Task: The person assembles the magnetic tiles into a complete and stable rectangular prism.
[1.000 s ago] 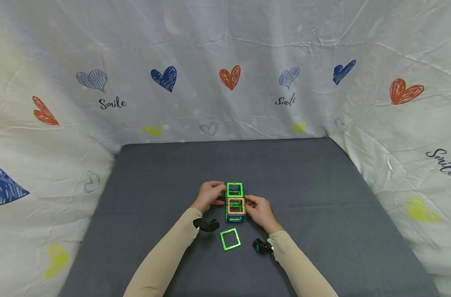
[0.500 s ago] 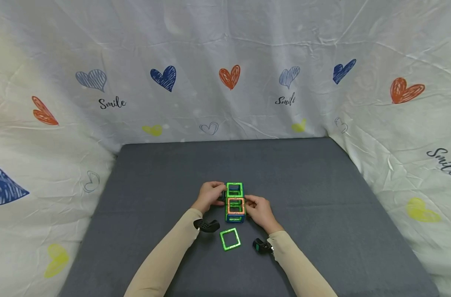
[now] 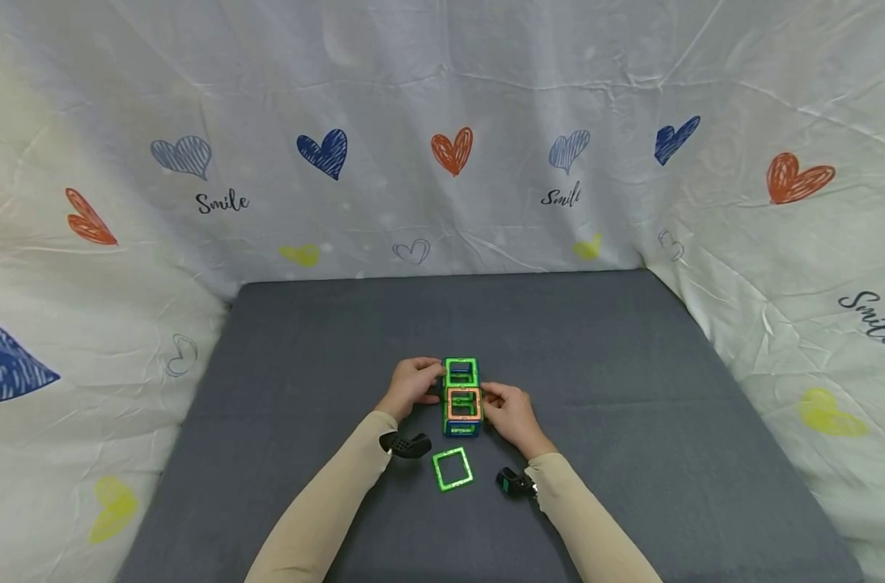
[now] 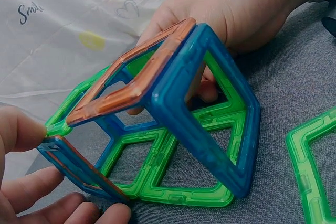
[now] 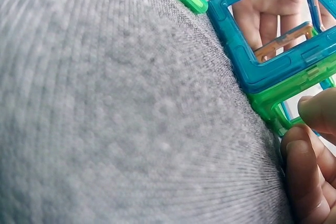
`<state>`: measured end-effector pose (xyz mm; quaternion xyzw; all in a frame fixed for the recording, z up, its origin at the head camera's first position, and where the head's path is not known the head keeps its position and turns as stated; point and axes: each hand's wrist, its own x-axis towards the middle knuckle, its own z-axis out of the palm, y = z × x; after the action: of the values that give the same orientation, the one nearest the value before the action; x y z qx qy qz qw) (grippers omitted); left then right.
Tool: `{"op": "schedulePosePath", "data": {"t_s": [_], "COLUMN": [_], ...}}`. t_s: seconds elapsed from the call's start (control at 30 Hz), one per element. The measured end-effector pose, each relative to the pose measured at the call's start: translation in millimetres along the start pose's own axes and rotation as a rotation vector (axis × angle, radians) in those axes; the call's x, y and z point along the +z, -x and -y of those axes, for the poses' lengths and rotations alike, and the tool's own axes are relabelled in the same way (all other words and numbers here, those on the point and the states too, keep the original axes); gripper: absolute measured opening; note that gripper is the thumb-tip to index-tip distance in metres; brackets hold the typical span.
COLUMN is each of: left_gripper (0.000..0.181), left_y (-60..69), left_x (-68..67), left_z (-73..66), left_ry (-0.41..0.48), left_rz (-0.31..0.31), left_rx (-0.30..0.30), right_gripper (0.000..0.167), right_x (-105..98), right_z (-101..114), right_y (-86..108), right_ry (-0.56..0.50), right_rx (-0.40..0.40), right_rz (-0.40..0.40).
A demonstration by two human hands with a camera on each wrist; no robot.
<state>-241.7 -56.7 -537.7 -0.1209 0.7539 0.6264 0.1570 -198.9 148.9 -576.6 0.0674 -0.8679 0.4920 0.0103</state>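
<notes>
A box-shaped build of magnetic tiles (image 3: 462,403), with green, blue and orange square frames, stands on the grey cloth between both hands. My left hand (image 3: 410,384) is at its left side. In the left wrist view, the left thumb (image 4: 23,128) and fingers hold a blue tile (image 4: 79,169) at the end of the build. From the right, my right hand (image 3: 511,413) grips the build's side. The right wrist view has the right thumb (image 5: 319,109) and curled fingers at a green tile (image 5: 275,103). Their exact contact is partly hidden.
A loose green square tile (image 3: 453,469) lies flat on the grey cloth (image 3: 595,348), nearer the person than the build. A white curtain (image 3: 384,97) printed with hearts surrounds the table. Each wrist wears a black device.
</notes>
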Motion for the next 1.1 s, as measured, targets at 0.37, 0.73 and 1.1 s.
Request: {"op": "schedulePosePath", "data": {"t_s": [0.37,0.73,1.1], "left_gripper": [0.043,0.041,0.034], "left_y": [14.9,69.6,107.2], "left_x": [-2.2,-11.6,1.6], "left_z": [3.5,-13.9,-2.6], "left_ry": [-0.110,-0.381,-0.734], "left_rz": [-0.037,-0.059,0.101], "left_rx": [0.138,0.541,0.844], "right_gripper": [0.033,0.033,0.031], "right_x": [1,-2,-2], "right_z": [-1,1,0], "right_y": [1.7,-0.5,-1.3], "right_ry": [-0.006,-0.022,-0.011], "right_rx": [0.001,0.011,-0.007], "right_rz": [0.005,0.009,0.004]}}
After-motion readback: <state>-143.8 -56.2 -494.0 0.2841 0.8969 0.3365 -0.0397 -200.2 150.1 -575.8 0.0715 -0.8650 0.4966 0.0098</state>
